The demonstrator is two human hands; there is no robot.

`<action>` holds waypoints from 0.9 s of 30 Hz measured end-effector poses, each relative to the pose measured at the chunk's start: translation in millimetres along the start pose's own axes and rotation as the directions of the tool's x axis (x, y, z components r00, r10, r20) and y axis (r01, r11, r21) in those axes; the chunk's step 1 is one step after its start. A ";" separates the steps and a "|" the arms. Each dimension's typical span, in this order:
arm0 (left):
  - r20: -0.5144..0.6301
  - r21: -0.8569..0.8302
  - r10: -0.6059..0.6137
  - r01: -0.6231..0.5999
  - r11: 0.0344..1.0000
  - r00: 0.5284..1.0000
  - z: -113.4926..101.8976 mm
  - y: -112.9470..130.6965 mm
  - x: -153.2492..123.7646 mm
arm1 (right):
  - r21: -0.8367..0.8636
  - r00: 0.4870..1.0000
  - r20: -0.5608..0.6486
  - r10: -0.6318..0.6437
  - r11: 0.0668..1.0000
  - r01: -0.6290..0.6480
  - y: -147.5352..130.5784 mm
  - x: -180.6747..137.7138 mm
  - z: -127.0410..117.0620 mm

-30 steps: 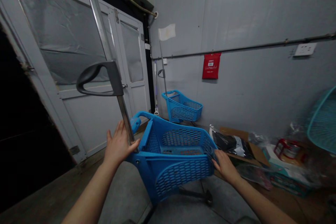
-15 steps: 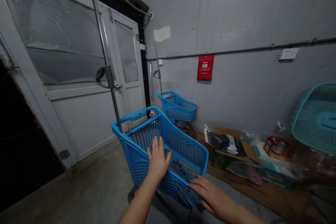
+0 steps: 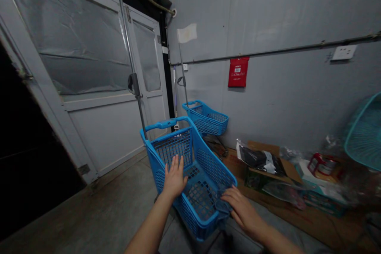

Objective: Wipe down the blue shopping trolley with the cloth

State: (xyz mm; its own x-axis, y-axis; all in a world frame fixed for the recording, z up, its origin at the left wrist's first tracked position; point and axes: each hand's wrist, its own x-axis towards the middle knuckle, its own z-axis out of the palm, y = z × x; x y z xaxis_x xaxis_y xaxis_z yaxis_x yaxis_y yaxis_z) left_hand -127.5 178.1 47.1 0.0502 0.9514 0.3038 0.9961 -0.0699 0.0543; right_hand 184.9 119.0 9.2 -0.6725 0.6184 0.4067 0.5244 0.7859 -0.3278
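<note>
A blue plastic shopping cart [image 3: 148, 147] stands in front of me, its basket walls pierced like a grid. Over its near left rim lies my left hand [image 3: 175, 177], palm down with fingers stretched out and no object in it. My right hand [image 3: 239, 206] is at the front right corner, its fingers curled over a dull blue cloth [image 3: 222, 203] that lies against the rim there. Part of the cloth is hidden under the fingers. A grey pole [image 3: 127, 43] with a handle grip rises from the cart's back corner.
A second blue cart [image 3: 205, 121] with a white flag [image 3: 187, 33] stands by the grey wall. To the right lie an open cardboard box [image 3: 264, 172] with a plastic-wrapped dark item and a teal fan [image 3: 366, 135]. White doors [image 3: 104, 127] are at the left.
The near cart has turned, its front end swinging toward me. My right hand has shifted up slightly with the cloth at the corner, and my left hand stays on the side rim.
</note>
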 end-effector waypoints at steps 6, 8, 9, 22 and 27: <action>-0.037 0.007 -0.262 0.263 0.965 0.964 -3.7 -3.4 -2.0 | -0.010 0.990 0.040 -0.137 0.990 0.138 -58.3 10.3 42.3; -0.100 0.012 -0.321 0.324 0.946 0.942 -1.9 -3.4 -9.0 | -0.019 0.976 0.083 -0.203 0.979 0.205 -66.1 14.9 42.8; -0.135 0.013 -0.325 0.330 0.944 0.936 -0.6 -3.8 -13.3 | -0.018 0.968 0.109 -0.228 0.973 0.231 -68.4 16.4 39.9; -0.088 0.086 -0.085 0.093 0.992 0.992 -4.9 -5.5 -34.4 | -0.114 0.998 -0.016 -0.054 0.992 0.052 42.4 112.5 -57.9; -0.138 0.044 -0.113 0.120 0.992 0.984 -5.2 -6.8 -37.0 | -0.015 0.998 0.026 0.065 0.998 -0.065 59.8 105.9 -20.0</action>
State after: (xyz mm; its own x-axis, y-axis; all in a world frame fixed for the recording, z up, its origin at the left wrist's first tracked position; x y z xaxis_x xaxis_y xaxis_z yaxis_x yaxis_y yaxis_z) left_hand -136.5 141.8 40.5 -0.0731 0.9026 0.4243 0.9971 0.0579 0.0485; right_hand 155.4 231.6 49.7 -0.6502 0.6677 0.3625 0.5745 0.7443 -0.3405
